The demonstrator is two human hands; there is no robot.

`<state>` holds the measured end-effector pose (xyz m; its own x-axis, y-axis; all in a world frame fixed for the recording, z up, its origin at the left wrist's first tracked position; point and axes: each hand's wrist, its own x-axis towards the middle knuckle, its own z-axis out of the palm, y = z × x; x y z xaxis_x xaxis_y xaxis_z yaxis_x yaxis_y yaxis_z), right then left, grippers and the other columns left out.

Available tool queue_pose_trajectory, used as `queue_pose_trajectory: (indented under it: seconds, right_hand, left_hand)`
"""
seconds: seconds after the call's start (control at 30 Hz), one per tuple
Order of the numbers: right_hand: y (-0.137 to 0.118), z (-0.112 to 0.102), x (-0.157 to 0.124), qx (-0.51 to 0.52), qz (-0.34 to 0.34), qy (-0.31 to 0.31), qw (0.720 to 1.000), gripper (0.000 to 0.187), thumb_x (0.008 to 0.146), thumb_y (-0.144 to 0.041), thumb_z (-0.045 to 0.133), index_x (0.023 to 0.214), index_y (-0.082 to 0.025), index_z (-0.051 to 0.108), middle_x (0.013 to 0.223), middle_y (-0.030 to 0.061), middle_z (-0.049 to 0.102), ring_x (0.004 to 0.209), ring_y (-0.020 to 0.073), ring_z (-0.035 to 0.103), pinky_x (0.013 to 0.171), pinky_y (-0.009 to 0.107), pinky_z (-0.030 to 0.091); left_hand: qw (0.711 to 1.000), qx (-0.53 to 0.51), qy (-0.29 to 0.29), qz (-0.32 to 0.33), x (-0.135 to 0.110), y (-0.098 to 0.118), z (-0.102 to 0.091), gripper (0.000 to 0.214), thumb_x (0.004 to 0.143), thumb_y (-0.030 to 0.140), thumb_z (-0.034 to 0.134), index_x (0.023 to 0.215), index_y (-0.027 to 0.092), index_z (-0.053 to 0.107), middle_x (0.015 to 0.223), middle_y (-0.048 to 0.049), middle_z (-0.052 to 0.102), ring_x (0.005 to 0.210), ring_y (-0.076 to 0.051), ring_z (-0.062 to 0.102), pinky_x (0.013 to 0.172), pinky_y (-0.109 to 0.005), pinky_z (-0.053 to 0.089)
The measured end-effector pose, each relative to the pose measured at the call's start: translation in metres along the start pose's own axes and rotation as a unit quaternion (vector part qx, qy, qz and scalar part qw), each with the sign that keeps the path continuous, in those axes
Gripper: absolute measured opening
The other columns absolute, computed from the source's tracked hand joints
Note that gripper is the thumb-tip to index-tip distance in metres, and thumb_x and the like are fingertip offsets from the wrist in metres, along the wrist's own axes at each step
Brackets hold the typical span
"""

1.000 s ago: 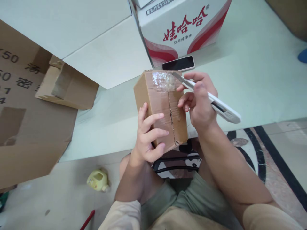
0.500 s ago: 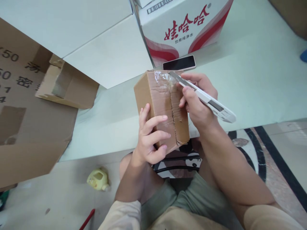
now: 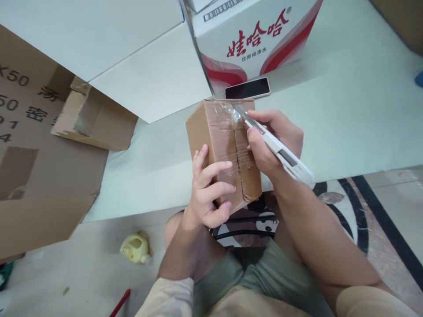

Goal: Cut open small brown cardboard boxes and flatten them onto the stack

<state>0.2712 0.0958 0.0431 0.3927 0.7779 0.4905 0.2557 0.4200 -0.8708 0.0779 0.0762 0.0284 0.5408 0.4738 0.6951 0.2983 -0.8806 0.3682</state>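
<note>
A small brown cardboard box is tilted at the table's front edge, with a seam down its face and clear tape near the top. My left hand grips its lower left side, fingers across the face. In my right hand is a white utility knife, held between thumb and fingers. Its blade is out, and the tip meets the taped upper end of the seam. Some fingers of my right hand are hidden behind the knife.
A phone lies behind the box, before a white and red carton. White boxes stand at the back left, with an opened cardboard box beside them. A yellow jug and a red stick are on the floor.
The knife has swung steeper, its rear end dropping down and left, while the tip has shifted slightly down along the tape. My left hand and the box have hardly moved.
</note>
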Motion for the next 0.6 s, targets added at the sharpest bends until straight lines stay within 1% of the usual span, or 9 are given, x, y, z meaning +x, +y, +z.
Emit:
queue_pose_trajectory:
  seconds: [0.1, 0.17, 0.27, 0.33, 0.37, 0.43, 0.5, 0.6]
  right_hand:
    - [-0.001, 0.000, -0.003, -0.027, -0.002, -0.013, 1.000, 0.017, 0.086, -0.024, 0.063, 0.099, -0.024, 0.073, 0.064, -0.0050, 0.065, 0.052, 0.0119, 0.058, 0.056, 0.028, 0.048]
    - [-0.001, 0.002, -0.006, -0.039, 0.000, -0.036, 0.999, 0.017, 0.085, -0.023, 0.063, 0.097, -0.023, 0.074, 0.066, -0.0034, 0.068, 0.055, 0.0128, 0.061, 0.059, 0.028, 0.050]
    - [0.000, 0.006, -0.009, -0.043, -0.022, -0.082, 0.995, 0.016, 0.082, -0.020, 0.061, 0.092, -0.023, 0.074, 0.080, 0.0001, 0.076, 0.072, 0.0162, 0.071, 0.070, 0.029, 0.056]
    - [0.001, 0.009, -0.009, -0.036, -0.048, -0.096, 0.994, 0.014, 0.081, -0.018, 0.060, 0.085, -0.022, 0.073, 0.091, 0.0023, 0.078, 0.085, 0.0187, 0.074, 0.078, 0.031, 0.058]
    - [0.001, 0.010, -0.008, -0.030, -0.058, -0.096, 0.993, 0.014, 0.080, -0.018, 0.059, 0.082, -0.022, 0.072, 0.093, 0.0030, 0.079, 0.087, 0.0192, 0.075, 0.079, 0.031, 0.058]
    - [0.001, 0.011, -0.007, -0.014, -0.070, -0.088, 0.994, 0.013, 0.081, -0.017, 0.058, 0.080, -0.022, 0.070, 0.090, 0.0036, 0.078, 0.086, 0.0192, 0.074, 0.079, 0.032, 0.058]
    - [0.002, 0.009, -0.007, 0.005, -0.073, -0.080, 0.994, 0.013, 0.082, -0.019, 0.056, 0.080, -0.022, 0.069, 0.086, 0.0035, 0.077, 0.083, 0.0189, 0.073, 0.077, 0.033, 0.057]
    - [0.001, 0.004, -0.008, 0.052, -0.065, -0.060, 0.995, 0.015, 0.086, -0.023, 0.053, 0.078, -0.021, 0.066, 0.082, 0.0033, 0.073, 0.073, 0.0175, 0.068, 0.070, 0.033, 0.055]
  left_hand:
    - [1.000, 0.000, 0.007, -0.001, 0.002, -0.001, -0.002, 0.019, 0.091, 0.040, 0.049, 0.091, 0.027, 0.063, 0.136, -0.0032, 0.062, 0.140, -0.026, 0.052, 0.135, -0.058, 0.015]
    - [1.000, 0.006, 0.007, -0.006, 0.004, -0.002, -0.004, 0.020, 0.092, 0.041, 0.049, 0.091, 0.027, 0.062, 0.136, -0.0034, 0.062, 0.139, -0.027, 0.053, 0.133, -0.061, 0.018]
    - [1.000, 0.010, -0.003, -0.009, 0.006, -0.003, -0.007, 0.020, 0.095, 0.041, 0.048, 0.092, 0.026, 0.062, 0.138, -0.0017, 0.061, 0.138, -0.023, 0.054, 0.134, -0.057, 0.020]
    - [1.000, 0.008, -0.002, -0.009, 0.007, -0.004, -0.008, 0.020, 0.095, 0.040, 0.048, 0.092, 0.026, 0.062, 0.139, -0.0006, 0.061, 0.141, -0.022, 0.051, 0.135, -0.054, 0.020]
    - [1.000, 0.006, 0.002, -0.006, 0.007, -0.004, -0.008, 0.020, 0.095, 0.040, 0.048, 0.092, 0.026, 0.062, 0.139, -0.0003, 0.060, 0.143, -0.022, 0.049, 0.135, -0.053, 0.019]
    - [1.000, 0.001, 0.007, -0.004, 0.006, -0.005, -0.008, 0.019, 0.095, 0.040, 0.048, 0.091, 0.027, 0.062, 0.140, 0.0004, 0.060, 0.145, -0.022, 0.048, 0.135, -0.054, 0.020]
    - [1.000, -0.005, 0.009, -0.002, 0.006, -0.005, -0.007, 0.019, 0.095, 0.040, 0.049, 0.091, 0.027, 0.062, 0.139, 0.0004, 0.061, 0.140, -0.020, 0.052, 0.135, -0.054, 0.020]
    - [1.000, -0.007, 0.006, -0.002, 0.005, -0.005, -0.008, 0.018, 0.094, 0.040, 0.049, 0.090, 0.027, 0.061, 0.136, -0.0007, 0.062, 0.133, -0.019, 0.057, 0.136, -0.053, 0.020]
